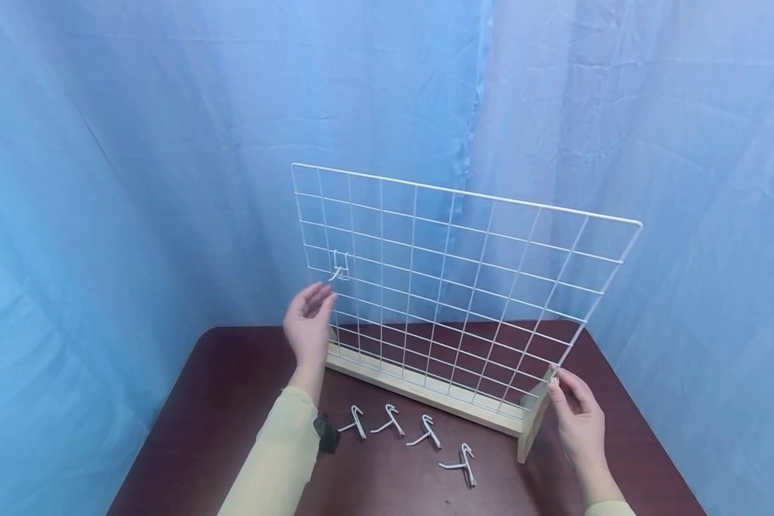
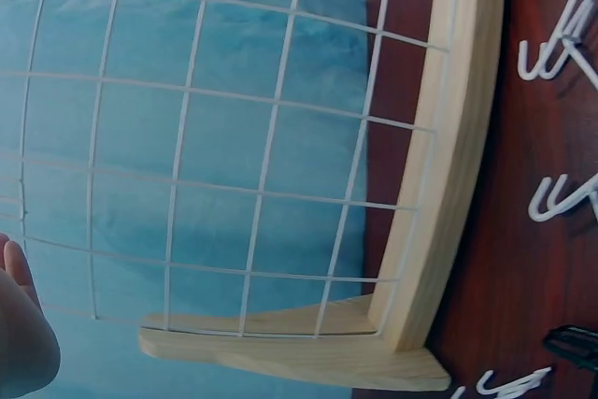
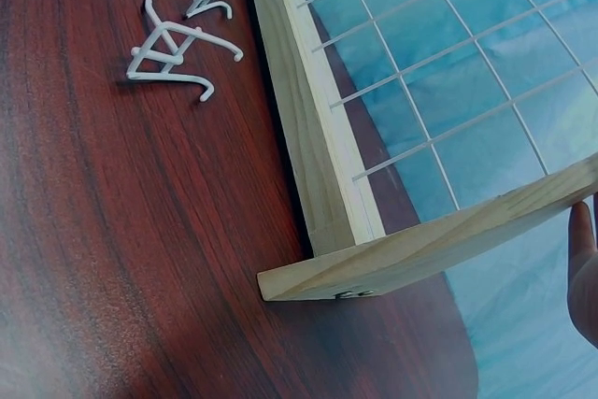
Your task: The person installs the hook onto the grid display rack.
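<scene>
A white wire grid panel (image 1: 438,276) stands upright in a pale wooden stand (image 1: 419,390). One white double-pronged hook (image 1: 340,272) hangs on the wires toward the panel's left side, its arm sticking out to the front. Just below that arm is my left hand (image 1: 309,319), fingers loosely bent and thumb apart from them, nothing in its grasp. At the right end my right hand (image 1: 580,416) pinches the upper part of the stand's side piece (image 1: 534,416), by the grid's edge. The right wrist view shows only part of that hand, at its right border.
Several loose white hooks, one of them a hook (image 1: 467,464) farthest right, lie in a row on the dark reddish table (image 1: 245,387) before the stand. Blue curtains (image 1: 232,143) hang behind and on both sides. A black band (image 1: 326,434) shows at my left wrist.
</scene>
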Demonstrator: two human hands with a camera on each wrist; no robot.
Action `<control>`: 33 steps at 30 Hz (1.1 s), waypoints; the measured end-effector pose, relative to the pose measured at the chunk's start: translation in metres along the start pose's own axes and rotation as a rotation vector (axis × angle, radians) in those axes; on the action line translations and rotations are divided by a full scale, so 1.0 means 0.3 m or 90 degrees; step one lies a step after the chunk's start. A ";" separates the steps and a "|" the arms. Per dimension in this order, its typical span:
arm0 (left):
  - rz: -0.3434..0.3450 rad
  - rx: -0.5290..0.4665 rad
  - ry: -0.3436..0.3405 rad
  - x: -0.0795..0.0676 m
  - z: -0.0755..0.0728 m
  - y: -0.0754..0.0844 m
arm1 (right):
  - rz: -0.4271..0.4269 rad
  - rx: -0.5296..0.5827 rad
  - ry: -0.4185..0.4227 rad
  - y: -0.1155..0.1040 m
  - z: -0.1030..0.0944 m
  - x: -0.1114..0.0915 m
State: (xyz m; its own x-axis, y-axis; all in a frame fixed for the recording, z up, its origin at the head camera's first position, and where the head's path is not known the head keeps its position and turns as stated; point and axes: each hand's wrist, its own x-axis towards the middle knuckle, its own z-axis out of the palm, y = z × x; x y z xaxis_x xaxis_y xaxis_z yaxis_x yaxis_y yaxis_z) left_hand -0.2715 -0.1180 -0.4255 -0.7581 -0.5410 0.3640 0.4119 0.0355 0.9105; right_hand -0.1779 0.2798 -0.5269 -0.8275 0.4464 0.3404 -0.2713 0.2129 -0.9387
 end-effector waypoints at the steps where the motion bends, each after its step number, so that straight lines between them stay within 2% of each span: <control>1: -0.003 0.000 -0.001 -0.006 -0.003 -0.007 | 0.002 0.005 0.000 0.000 0.000 -0.001; 14: -0.025 0.035 -0.039 -0.090 -0.052 -0.097 | -0.015 0.017 0.006 0.000 -0.003 -0.003; 22: -0.034 0.071 -0.059 -0.143 -0.074 -0.150 | -0.034 0.040 -0.007 -0.061 0.004 -0.016; 27: -0.040 0.102 -0.067 -0.182 -0.074 -0.179 | -0.016 0.017 0.002 -0.018 -0.001 -0.003; 33: -0.046 0.119 -0.096 -0.244 -0.079 -0.215 | -0.038 0.030 -0.004 0.002 -0.002 -0.002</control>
State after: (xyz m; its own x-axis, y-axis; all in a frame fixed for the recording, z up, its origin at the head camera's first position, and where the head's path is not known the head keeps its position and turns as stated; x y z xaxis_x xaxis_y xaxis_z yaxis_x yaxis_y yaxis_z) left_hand -0.2306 -0.1006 -0.5156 -0.8549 -0.4166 0.3092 0.2638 0.1641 0.9505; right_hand -0.1773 0.2801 -0.5277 -0.8124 0.4281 0.3959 -0.3431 0.1979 -0.9182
